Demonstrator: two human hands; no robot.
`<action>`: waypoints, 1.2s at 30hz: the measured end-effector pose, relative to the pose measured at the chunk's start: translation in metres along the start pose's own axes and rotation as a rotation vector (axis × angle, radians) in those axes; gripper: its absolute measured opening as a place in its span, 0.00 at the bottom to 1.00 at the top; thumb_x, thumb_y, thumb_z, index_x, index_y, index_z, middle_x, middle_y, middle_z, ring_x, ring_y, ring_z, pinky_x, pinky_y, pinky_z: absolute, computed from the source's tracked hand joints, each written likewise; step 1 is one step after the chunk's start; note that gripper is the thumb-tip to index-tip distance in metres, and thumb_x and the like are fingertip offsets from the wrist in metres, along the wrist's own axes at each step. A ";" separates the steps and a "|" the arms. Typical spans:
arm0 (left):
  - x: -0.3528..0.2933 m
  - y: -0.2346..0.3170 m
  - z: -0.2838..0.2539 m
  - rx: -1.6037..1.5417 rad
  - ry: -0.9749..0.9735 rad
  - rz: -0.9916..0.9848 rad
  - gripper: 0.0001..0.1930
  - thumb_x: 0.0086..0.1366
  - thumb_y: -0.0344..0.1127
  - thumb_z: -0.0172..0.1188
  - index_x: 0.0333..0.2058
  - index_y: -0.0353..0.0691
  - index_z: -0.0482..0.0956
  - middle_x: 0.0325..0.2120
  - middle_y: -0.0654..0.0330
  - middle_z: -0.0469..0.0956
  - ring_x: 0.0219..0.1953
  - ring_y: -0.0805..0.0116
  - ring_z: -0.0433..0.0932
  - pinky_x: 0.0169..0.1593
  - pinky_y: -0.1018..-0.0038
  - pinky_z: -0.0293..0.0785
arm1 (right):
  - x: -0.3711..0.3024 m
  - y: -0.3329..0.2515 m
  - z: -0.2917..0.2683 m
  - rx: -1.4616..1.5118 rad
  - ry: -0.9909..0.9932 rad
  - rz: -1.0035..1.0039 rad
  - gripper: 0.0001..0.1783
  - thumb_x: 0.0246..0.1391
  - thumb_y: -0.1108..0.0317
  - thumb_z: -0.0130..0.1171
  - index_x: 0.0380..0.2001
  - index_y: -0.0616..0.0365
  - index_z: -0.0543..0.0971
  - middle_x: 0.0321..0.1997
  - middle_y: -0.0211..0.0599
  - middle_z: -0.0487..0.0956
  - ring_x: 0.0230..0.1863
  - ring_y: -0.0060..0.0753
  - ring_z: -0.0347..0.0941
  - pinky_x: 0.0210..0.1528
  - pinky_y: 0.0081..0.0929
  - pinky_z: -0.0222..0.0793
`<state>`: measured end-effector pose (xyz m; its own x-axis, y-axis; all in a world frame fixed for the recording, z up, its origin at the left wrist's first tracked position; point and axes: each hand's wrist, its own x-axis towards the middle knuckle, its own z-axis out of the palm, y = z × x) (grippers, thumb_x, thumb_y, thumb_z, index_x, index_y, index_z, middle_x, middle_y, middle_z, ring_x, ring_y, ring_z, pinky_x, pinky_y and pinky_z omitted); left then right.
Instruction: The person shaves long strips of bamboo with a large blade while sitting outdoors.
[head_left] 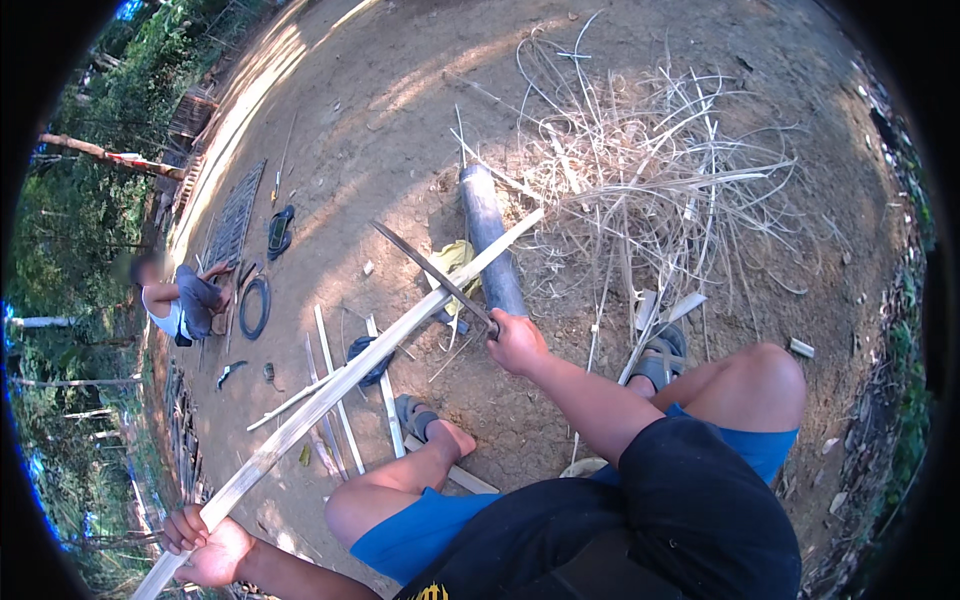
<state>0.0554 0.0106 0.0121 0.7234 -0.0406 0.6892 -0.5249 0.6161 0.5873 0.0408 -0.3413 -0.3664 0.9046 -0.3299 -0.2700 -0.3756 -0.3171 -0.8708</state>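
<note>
Left hand (217,551) clamped round pale strip (320,402), probably split bamboo; right hand (518,344) grips long knife (418,259) crossing strip; 2 hands apart.

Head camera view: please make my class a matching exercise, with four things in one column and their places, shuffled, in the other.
1. Long-bladed knife
2. Long pale strip
3. Tangled thin shavings
4. Black hoop

A. Lying near the other person
B. Gripped in the left hand
C. Heaped to the right of the dark cylinder
D. Gripped in the right hand

Pairs: 1-D, 2-B, 3-C, 4-A
</note>
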 end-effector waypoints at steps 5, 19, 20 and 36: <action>0.017 -0.007 -0.012 0.051 0.014 -0.007 0.39 0.65 0.75 0.23 0.24 0.41 0.61 0.19 0.63 0.56 0.19 0.72 0.53 0.25 0.74 0.53 | 0.037 0.066 -0.017 -0.031 0.020 0.211 0.20 0.50 0.65 0.59 0.48 0.52 0.75 0.44 0.51 0.80 0.50 0.57 0.75 0.54 0.47 0.71; 0.069 -0.005 -0.046 0.101 0.173 -0.035 0.38 0.65 0.75 0.24 0.21 0.44 0.59 0.17 0.65 0.56 0.17 0.73 0.53 0.22 0.74 0.50 | 0.086 0.078 -0.028 -0.120 0.012 0.208 0.16 0.50 0.67 0.58 0.45 0.52 0.75 0.40 0.50 0.81 0.44 0.56 0.77 0.48 0.47 0.73; 0.072 -0.005 -0.046 0.105 0.161 -0.057 0.37 0.65 0.75 0.25 0.20 0.44 0.58 0.17 0.65 0.55 0.17 0.73 0.52 0.23 0.74 0.50 | 0.090 0.082 -0.031 -0.179 0.001 0.207 0.17 0.51 0.67 0.58 0.46 0.51 0.75 0.41 0.48 0.81 0.45 0.55 0.78 0.49 0.47 0.73; 0.102 0.012 -0.083 0.158 0.215 -0.081 0.37 0.66 0.75 0.20 0.21 0.45 0.57 0.16 0.65 0.55 0.17 0.73 0.52 0.23 0.74 0.50 | 0.096 0.051 -0.032 -0.134 -0.154 0.061 0.15 0.53 0.65 0.58 0.45 0.50 0.76 0.40 0.47 0.80 0.43 0.54 0.78 0.48 0.46 0.73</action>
<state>0.1596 0.0793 0.0542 0.8355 0.0936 0.5415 -0.5129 0.4863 0.7074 0.1022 -0.4177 -0.4235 0.8957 -0.2151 -0.3892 -0.4447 -0.4198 -0.7912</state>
